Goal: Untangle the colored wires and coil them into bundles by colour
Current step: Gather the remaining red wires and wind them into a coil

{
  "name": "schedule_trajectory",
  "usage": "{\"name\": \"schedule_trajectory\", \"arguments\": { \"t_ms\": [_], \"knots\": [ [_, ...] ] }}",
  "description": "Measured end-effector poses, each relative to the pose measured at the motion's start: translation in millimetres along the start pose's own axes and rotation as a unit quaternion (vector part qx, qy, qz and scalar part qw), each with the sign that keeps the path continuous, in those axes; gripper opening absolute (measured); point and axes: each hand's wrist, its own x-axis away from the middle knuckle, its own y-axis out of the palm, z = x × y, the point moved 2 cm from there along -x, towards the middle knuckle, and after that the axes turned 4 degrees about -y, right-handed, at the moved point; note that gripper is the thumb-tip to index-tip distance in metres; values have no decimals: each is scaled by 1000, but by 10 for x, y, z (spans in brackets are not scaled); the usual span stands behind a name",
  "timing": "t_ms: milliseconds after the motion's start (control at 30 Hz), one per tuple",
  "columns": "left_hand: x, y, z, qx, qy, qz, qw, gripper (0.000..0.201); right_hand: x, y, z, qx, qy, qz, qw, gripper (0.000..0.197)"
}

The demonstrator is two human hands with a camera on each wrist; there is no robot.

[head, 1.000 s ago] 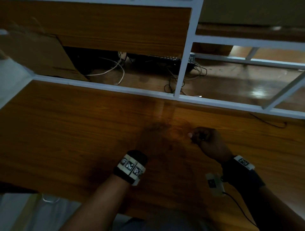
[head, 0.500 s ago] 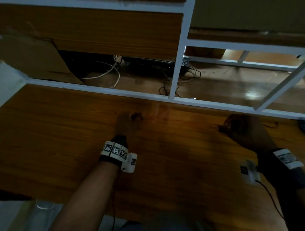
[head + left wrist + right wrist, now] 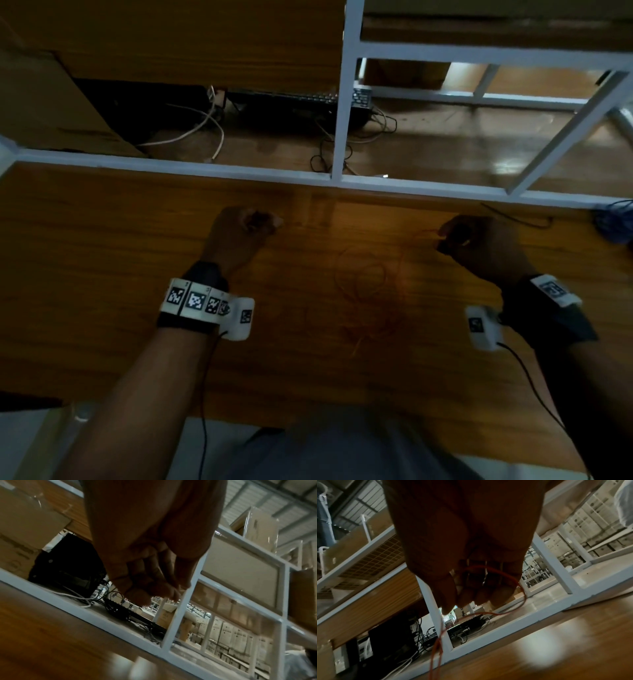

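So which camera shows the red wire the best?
The right wrist view: the red wire loops brightly across the right hand's curled fingers, close up. The head view shows the wire only as faint loops lying on the wooden table. The left wrist view shows the left hand, but no wire clearly.

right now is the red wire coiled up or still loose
Still loose: the red wire sprawls in uneven loops on the table, one strand pinched in the right hand.
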Motion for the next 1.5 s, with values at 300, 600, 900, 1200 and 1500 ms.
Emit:
{"name": "schedule_trajectory", "arguments": {
  "t_ms": [300, 600, 900, 1200, 1500],
  "knots": [
    [455, 164, -421, -69, -23, -68, 995, 16, 624, 4, -395, 29, -127, 126, 983, 35],
    [856, 166, -674, -50, -45, -47, 997, 24, 842, 1182, -288, 85, -102, -126, 983, 26],
    [853, 409, -849, -56, -109, -77, 989, 37, 723, 1223, -353, 97, -120, -130, 979, 9],
    [803, 473, -904, -246, -64, -126, 959, 20, 574, 953, -153, 74, -27, -60, 995, 19],
    [664, 403, -889, -326, -29, -109, 939, 37, 634, 856, -622, 40, -109, 82, 990, 23]
  ]
}}
